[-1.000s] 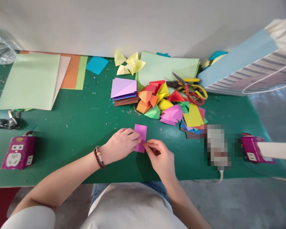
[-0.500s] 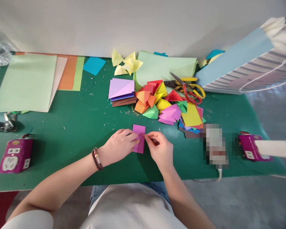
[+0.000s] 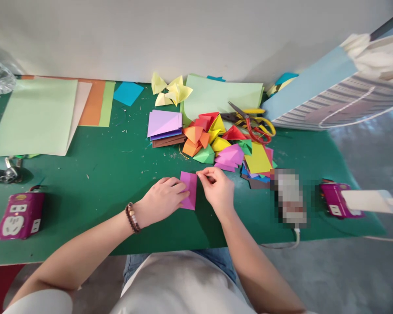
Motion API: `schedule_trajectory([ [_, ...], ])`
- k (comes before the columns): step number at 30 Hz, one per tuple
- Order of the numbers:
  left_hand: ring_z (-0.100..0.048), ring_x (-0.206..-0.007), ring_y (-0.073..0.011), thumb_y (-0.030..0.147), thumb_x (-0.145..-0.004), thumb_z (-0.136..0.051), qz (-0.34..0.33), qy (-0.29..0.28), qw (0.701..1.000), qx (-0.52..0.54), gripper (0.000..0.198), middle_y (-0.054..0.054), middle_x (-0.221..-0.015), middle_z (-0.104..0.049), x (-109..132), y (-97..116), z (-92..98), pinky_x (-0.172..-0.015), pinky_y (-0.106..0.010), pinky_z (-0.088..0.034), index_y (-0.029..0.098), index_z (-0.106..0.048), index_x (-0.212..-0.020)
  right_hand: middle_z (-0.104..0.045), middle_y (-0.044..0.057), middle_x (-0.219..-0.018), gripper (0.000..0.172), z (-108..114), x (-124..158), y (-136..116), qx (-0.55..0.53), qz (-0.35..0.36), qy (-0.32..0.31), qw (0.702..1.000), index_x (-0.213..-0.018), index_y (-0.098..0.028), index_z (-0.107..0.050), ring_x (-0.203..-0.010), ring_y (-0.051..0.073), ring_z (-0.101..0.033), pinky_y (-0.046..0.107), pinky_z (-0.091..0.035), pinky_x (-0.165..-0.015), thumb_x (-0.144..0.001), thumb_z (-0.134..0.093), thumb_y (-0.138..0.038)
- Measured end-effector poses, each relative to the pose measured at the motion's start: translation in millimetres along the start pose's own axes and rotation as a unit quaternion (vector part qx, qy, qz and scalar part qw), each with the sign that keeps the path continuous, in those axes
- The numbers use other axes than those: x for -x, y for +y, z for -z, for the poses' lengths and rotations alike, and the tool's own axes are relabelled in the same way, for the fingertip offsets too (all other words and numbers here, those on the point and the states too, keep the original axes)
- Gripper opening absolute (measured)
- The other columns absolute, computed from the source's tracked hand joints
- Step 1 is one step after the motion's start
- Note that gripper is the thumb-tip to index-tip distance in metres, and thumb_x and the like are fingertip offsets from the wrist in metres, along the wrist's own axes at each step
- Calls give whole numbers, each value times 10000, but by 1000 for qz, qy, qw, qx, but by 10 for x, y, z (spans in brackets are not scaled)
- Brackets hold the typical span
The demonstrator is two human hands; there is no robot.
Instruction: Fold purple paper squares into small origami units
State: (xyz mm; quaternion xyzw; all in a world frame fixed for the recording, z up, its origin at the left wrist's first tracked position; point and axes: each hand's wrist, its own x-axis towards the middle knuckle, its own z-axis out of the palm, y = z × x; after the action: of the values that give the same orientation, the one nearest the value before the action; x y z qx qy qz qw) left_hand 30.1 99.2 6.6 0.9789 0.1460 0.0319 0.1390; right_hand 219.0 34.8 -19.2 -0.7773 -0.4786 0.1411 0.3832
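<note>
in the head view, the right hand (image 3: 218,188) has moved away from the middle of the pink paper (image 3: 189,190) and now sits beside its right edge, with the fingertips pinched narrow at the top corner. the left hand (image 3: 162,199) lies open against the left edge. the paper is on the green desk (image 3: 85,209), just below the pile of folded paper pieces (image 3: 203,141), and it is now a little more tilted.

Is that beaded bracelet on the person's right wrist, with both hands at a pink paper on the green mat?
No: the head view shows the beaded bracelet on the left wrist. The left hand and right hand are at the pink paper on the green mat.
</note>
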Motion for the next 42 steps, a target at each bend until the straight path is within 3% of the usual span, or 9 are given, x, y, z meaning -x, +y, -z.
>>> schedule_trajectory([
  [3, -512, -1121, -196, 274, -913, -579, 6, -1, 1000, -1, 250, -24, -1158, -620, -2, 8, 15, -941, -344, -403, 215, -601, -1155, -716, 27, -774, 183, 37, -83, 60, 17, 60, -20, 998, -853, -210, -645, -559, 139, -602, 261, -469, -581, -877, -567, -375],
  [6, -514, -1118, -199, 272, -919, -568, 2, -1, 1000, -2, 240, -28, -1143, -626, -1, 14, 29, -941, -348, -402, 214, -603, -1149, -686, 58, -895, 225, 101, -174, 129, 60, 137, -26, 988, -915, -203, -678, -530, 120, -535, 284, -469, -590, -890, -561, -393],
  [8, -512, -1119, -199, 272, -913, -577, 2, -1, 1000, -1, 256, -31, -1153, -625, 0, 14, 32, -944, -348, -399, 210, -597, -1161, -657, 65, -915, 238, 131, -217, 169, 91, 172, -43, 980, -887, -214, -689, -598, 137, -560, 288, -467, -597, -893, -563, -417],
  [12, -504, -1128, -193, 282, -899, -604, 10, -2, 1000, 6, 294, -29, -1196, -612, 2, 11, 25, -956, -344, -393, 213, -584, -1184, -641, 52, -807, 300, 138, -237, 221, 118, 219, -112, 962, -802, -229, -679, -751, 173, -615, 279, -468, -648, -937, -495, -424],
  [19, -500, -1134, -201, 298, -915, -583, 5, -7, 1000, 4, 275, -24, -1203, -604, 3, 5, 33, -939, -345, -402, 241, -599, -1183, -656, 37, -739, 303, 192, -119, 239, 92, 284, -166, 940, -791, -216, -675, -695, 159, -621, 266, -446, -617, -958, -478, -376],
  [26, -500, -1142, -198, 308, -926, -567, 4, -3, 1000, 6, 236, -24, -1231, -595, 0, -2, 32, -940, -340, -408, 237, -613, -1147, -672, 38, -743, 351, 262, 90, 248, 102, 271, -229, 929, -805, -230, -694, -673, 151, -625, 262, -460, -618, -962, -452, -429],
  [34, -501, -1131, -190, 317, -914, -589, -2, -2, 1000, -2, 269, -23, -1205, -608, -2, -5, 34, -940, -341, -410, 243, -605, -1172, -651, 15, -694, 323, 343, 252, 194, 102, 302, -275, 907, -783, -243, -695, -647, 132, -618, 249, -459, -600, -970, -455, -353],
  [42, -505, -1111, -188, 300, -939, -541, -4, 4, 1000, -6, 223, -18, -1185, -616, 4, -9, 20, -922, -335, -410, 249, -618, -1143, -659, 4, -684, 253, 403, 373, 139, 50, 263, -283, 921, -749, -250, -690, -652, 138, -615, 268, -480, -628, -929, -543, -350],
])
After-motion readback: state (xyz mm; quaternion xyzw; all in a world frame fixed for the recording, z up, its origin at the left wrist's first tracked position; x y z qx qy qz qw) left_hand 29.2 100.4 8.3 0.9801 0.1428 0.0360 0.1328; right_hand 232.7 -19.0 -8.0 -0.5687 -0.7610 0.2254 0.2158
